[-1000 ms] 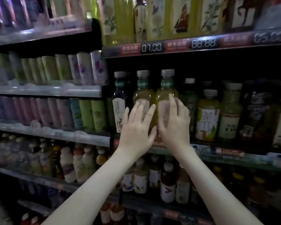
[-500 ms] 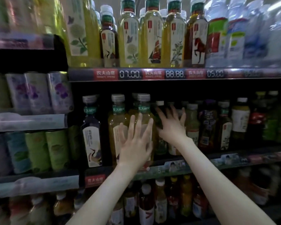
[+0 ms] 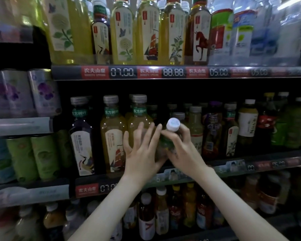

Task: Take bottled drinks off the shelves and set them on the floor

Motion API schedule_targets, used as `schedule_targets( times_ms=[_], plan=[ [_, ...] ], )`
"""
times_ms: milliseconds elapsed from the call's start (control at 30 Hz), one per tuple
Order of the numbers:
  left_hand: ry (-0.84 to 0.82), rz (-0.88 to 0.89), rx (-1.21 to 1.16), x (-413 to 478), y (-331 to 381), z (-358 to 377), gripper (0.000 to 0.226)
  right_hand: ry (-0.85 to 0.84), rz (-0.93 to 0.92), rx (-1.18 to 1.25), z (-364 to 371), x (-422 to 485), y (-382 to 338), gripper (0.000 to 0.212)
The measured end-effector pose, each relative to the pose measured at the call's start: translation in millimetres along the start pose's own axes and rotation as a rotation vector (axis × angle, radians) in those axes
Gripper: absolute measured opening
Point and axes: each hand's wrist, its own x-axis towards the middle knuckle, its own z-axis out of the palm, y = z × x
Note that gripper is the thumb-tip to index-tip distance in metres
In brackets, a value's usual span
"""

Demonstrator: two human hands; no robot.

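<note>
Store shelves packed with drinks, seen from the head of a person reaching in with both bare arms. Far left of the fingers stand green cans [image 3: 43, 157]. Closer in are a dark bottle [image 3: 82, 145] and a yellow bottle [image 3: 113, 141], upright on the middle shelf [image 3: 241, 165]. The left hand [image 3: 142, 152] comes next, its fingers [image 3: 150, 133] straight and spread apart, laid flat against the left side of a small greenish bottle [image 3: 165, 145]. That bottle sits between the two hands in front of the middle shelf's row, tipped so its white cap [image 3: 173, 124] faces the viewer just above the fingertips. The right hand [image 3: 183, 152] grips it from the right, fingers [image 3: 184, 132] curled around the neck. More bottles stand right of the fingers.
</note>
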Motion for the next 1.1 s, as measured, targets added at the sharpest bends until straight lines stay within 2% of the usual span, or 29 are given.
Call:
schedule_targets(
  times_ms=[133, 233, 300, 400, 467, 567, 667, 767, 867, 933, 1100],
  plan=[
    [0.006, -0.079, -0.198, 8.9, 24.1, 7.8, 0.074, -0.06, -0.165, 0.096, -16.0, -10.3, 5.0, 0.046],
    [0.072, -0.157, -0.242, 13.2, 35.1, 7.7, 0.07, -0.149, -0.231, 0.193, -42.9, -6.7, 26.7, 0.05],
    [0.174, -0.226, -0.283, 15.1, 46.5, 4.0, 0.071, -0.06, -0.227, 0.298, -55.6, -5.0, 43.0, 0.054],
    [0.29, -0.366, -0.474, 17.7, 64.4, -13.9, 0.078, 0.104, -0.054, 0.256, -52.9, 2.2, 58.5, 0.056],
    [0.291, -0.421, -0.567, 22.5, 72.2, -26.4, 0.08, 0.069, 0.086, 0.142, -46.3, 12.9, 64.1, 0.065],
    [0.316, -0.446, -0.559, 26.7, 74.5, -44.6, 0.08, -0.181, 0.244, -0.013, -35.8, 35.9, 63.7, 0.071],
    [0.31, -0.495, -0.518, 25.5, 75.9, -59.7, 0.076, -0.401, 0.336, 0.03, -27.5, 53.5, 58.2, 0.072],
    [0.268, -0.539, -0.526, 17.2, 72.4, -69.6, 0.076, -0.335, 0.411, 0.199, -27.5, 57.9, 53.1, 0.069],
    [0.218, -0.566, -0.529, 7.5, 66.0, -73.2, 0.077, -0.236, 0.441, 0.346, -36.5, 52.1, 48.5, 0.052],
    [0.202, -0.567, -0.545, 3.9, 67.0, -77.1, 0.076, -0.22, 0.421, 0.328, -43.6, 48.6, 49.5, 0.038],
    [0.173, -0.547, -0.598, -4.2, 69.5, -86.5, 0.075, -0.181, 0.383, 0.307, -62.5, 37.9, 42.8, 0.024]
  ],
)
